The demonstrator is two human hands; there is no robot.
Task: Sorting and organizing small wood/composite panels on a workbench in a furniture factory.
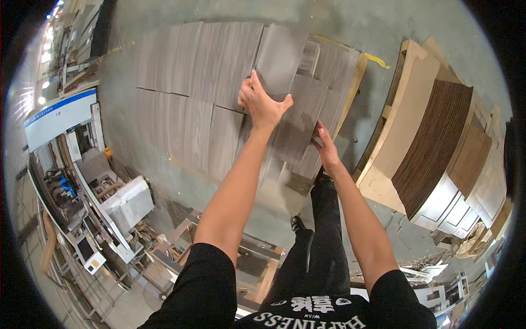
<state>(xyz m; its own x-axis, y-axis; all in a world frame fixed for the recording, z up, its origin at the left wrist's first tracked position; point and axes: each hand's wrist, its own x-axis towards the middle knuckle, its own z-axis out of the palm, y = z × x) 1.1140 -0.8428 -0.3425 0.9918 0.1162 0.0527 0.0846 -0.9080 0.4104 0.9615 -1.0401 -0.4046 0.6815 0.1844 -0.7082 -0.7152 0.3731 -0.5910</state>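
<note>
Grey wood-grain panels (227,60) lie in rows and layers in front of me. My left hand (262,104) is over them, beside a paler panel (282,52). Its index finger and thumb are spread wide, the other fingers bent, and nothing shows in its grasp. To the right, my right hand (329,151) is at the right edge of a darker grey panel (300,118). Thumb and index finger stand apart there, the fingertips close against that edge; the remaining fingers are mostly hidden. A small framed piece (308,59) lies beyond the darker panel.
Brown corrugated sheets (433,142) are stacked at right beside large cardboard (402,104) and white panelled doors (446,205). A machine with a white housing (129,203) stands at left. Yellow tape (375,60) sticks out past the panels. A wooden frame (268,279) is near my legs.
</note>
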